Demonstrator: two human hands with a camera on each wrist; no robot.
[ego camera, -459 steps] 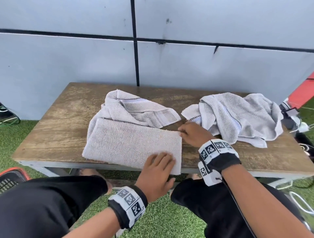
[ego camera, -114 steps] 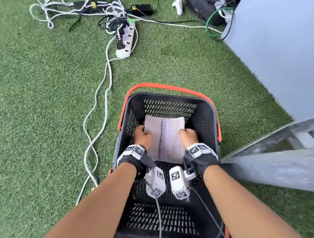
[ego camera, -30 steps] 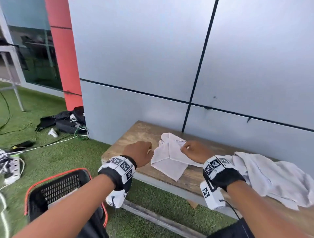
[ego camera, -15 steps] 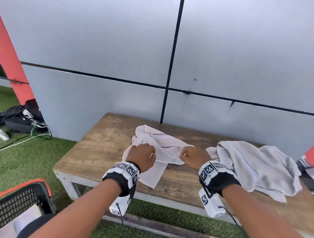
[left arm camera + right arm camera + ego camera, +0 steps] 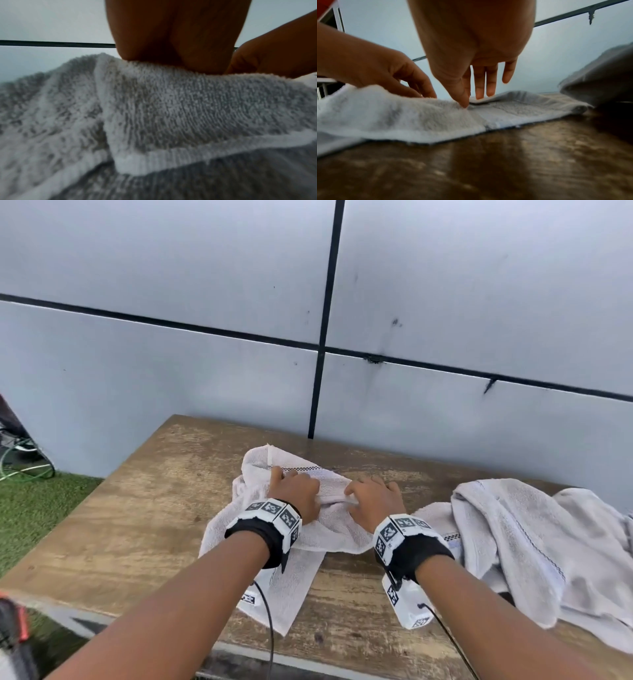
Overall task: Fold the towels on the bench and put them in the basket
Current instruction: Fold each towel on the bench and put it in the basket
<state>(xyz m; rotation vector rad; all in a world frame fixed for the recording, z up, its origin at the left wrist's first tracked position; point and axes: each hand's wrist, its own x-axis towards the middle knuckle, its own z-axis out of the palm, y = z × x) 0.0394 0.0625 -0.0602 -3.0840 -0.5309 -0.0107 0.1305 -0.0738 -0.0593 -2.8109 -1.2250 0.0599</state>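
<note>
A crumpled white towel (image 5: 329,529) with a checked stripe lies mid-bench, one end hanging toward the front edge. My left hand (image 5: 291,491) rests on its left part, fingers reaching down onto the cloth (image 5: 388,75). In the left wrist view the palm (image 5: 171,33) hides the fingers above the towel (image 5: 171,115). My right hand (image 5: 373,501) hovers at the towel's right part. Its fingers (image 5: 489,81) point straight down, the thumb tip touching the towel (image 5: 402,115). Only a black and orange corner of the basket (image 5: 13,628) shows at the lower left.
A second crumpled towel (image 5: 531,542) lies on the right of the wooden bench (image 5: 137,525), close to my right wrist. A grey panelled wall stands behind the bench. Green turf and cables (image 5: 24,470) lie at the left.
Both hands have set the towel down on the bench and loosened their hold on it. The head view has turned right and down, so the basket has slid nearly out of sight.
</note>
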